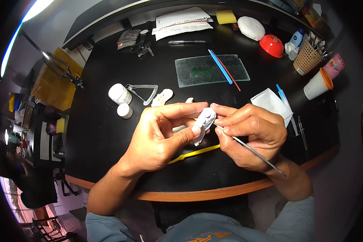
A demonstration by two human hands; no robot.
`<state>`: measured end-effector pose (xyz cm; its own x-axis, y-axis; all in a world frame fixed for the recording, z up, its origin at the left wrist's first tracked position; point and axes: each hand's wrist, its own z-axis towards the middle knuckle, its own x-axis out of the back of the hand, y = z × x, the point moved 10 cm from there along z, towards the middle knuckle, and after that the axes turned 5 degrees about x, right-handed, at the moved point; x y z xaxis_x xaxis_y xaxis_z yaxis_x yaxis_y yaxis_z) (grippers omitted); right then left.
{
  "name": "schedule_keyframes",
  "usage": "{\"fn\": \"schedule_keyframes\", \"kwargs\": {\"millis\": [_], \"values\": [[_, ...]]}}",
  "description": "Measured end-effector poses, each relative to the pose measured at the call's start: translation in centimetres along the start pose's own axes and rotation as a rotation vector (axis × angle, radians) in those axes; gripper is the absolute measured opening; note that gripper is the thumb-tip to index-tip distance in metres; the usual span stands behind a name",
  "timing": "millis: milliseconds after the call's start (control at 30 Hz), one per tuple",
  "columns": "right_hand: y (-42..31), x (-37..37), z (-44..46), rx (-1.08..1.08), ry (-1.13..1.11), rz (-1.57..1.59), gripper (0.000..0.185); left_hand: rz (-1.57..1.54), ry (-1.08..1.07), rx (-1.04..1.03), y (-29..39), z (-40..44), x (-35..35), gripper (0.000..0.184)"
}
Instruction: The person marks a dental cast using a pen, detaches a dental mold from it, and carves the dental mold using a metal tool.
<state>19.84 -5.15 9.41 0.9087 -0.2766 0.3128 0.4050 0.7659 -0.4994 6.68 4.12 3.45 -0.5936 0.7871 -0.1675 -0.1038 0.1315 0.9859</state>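
A small whitish-grey dental cast (pixel 206 117) with rounded tooth shapes is gripped by my left hand (pixel 159 137), its thumb on the near side and index finger stretched along the far side. My right hand (pixel 250 133) pinches a thin metal dental carver (pixel 256 154), whose tip meets the right edge of the cast. The right fingertips also rest against the cast's top end. A yellow-handled tool (pixel 195 153) lies on the table beneath both hands. Behind the left hand lies a cream-coloured tooth model (pixel 163 98), partly covered by it.
Left of my hands stand two white jars (pixel 119 94) and a metal caliper (pixel 146 92). Beyond lies a glass slab (pixel 189 72) with a blue stick (pixel 220 67) and a red one. A folded white paper (pixel 272 104), an orange-lidded cup (pixel 318 84) and a tool basket (pixel 307 57) are at right.
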Motion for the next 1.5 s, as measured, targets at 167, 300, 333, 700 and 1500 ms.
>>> {"fn": "schedule_keyframes", "kwargs": {"millis": [167,300,333,700,1500], "values": [[0.0,-0.4,-0.2,0.018,-0.024,0.009,0.02,-0.004,0.006,0.012,-0.3,0.1,0.1,0.046],[-0.1,-0.3,-0.1,0.021,-0.008,-0.004,0.02,0.009,0.014,0.011,-0.1,0.0,-0.1,0.045],[0.0,-0.2,-0.1,0.007,0.018,-0.006,0.018,0.002,0.01,0.013,-0.1,0.0,-0.1,0.045],[-0.2,-0.2,-0.1,-0.003,0.067,-0.01,0.013,-0.136,-0.021,0.131,-1.1,-0.1,-0.5,0.053],[-1.2,-0.6,-0.3,0.1,0.031,-0.115,0.017,-0.197,-0.043,0.226,-1.0,-0.3,-0.6,0.049]]}}
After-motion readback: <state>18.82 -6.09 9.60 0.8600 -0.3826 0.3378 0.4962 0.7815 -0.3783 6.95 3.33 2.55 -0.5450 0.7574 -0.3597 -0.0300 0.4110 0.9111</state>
